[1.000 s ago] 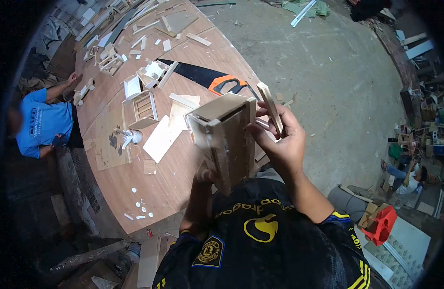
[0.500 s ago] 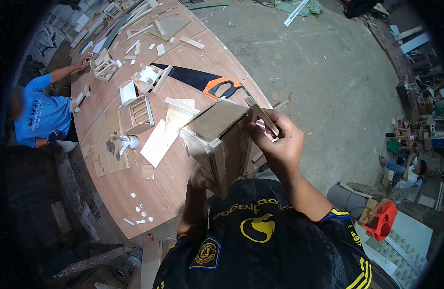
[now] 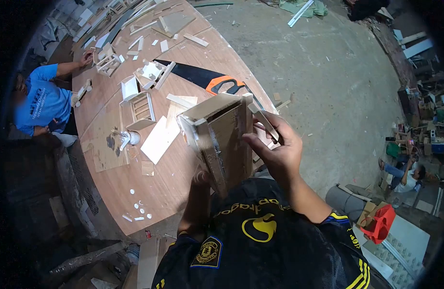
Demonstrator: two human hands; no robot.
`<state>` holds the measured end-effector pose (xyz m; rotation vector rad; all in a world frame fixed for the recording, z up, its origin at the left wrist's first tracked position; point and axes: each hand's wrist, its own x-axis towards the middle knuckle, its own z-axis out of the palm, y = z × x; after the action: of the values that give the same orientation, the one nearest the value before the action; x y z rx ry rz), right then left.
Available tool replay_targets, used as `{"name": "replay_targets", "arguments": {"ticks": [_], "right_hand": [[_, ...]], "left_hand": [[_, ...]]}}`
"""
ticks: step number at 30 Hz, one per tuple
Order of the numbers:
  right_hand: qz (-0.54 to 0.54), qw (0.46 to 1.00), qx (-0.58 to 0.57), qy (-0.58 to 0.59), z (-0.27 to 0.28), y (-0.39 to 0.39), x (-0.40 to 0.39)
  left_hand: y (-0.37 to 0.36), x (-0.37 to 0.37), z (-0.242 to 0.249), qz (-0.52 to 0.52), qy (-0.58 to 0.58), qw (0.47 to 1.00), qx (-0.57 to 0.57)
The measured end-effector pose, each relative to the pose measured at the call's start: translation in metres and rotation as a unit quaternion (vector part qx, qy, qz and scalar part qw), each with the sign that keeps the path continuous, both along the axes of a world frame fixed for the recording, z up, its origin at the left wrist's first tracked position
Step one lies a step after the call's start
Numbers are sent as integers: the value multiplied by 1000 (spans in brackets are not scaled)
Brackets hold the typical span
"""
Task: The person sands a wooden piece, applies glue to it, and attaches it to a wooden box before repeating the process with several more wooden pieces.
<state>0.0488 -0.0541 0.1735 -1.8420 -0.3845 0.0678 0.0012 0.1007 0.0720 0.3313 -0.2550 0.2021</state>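
Note:
A small wooden box (image 3: 229, 137), open along one side with whitish smears on its edges, is held tilted in front of my chest. My left hand (image 3: 201, 177) grips it from its left side, most of the fingers hidden behind the wood. My right hand (image 3: 283, 147) is closed on a short wooden strip (image 3: 264, 121), thumb against one side, close beside the box's right edge. Past the box, on the table, lies a handsaw (image 3: 198, 77) with an orange and black handle.
On the wooden table (image 3: 169, 192) are a jar of white glue (image 3: 131, 137), a pale board (image 3: 160, 140), small wooden frames (image 3: 141, 107) and scattered offcuts. A person in a blue shirt (image 3: 44, 106) works at the left edge. Another person (image 3: 407, 176) sits far right, beyond a red bag (image 3: 380, 224).
The box has turned, showing more of its right-hand face and less of its top. My right hand, still holding the strip, has shifted slightly down beside it.

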Motion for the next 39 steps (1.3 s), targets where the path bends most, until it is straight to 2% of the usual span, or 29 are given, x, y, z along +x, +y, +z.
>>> {"name": "replay_targets", "arguments": {"ticks": [20, 29, 33, 36, 38, 39], "right_hand": [[35, 997, -15, -66, 0, 0, -3], [36, 991, -21, -127, 5, -2, -12], [74, 981, -17, -179, 7, -4, -15], [33, 989, 20, -139, 15, 2, -25], [52, 996, 59, 46, 8, -2, -32], [56, 996, 57, 49, 5, -5, -34]], "left_hand": [[2, -3, 2, 5, -19, 1000, -17], [7, 4, 8, 5, -40, 999, -18], [11, 8, 12, 6, -49, 999, -18], [10, 3, 11, 7, -47, 999, -22], [9, -6, 8, 11, -39, 999, -28], [9, -9, 6, 15, -37, 999, -30]]}}
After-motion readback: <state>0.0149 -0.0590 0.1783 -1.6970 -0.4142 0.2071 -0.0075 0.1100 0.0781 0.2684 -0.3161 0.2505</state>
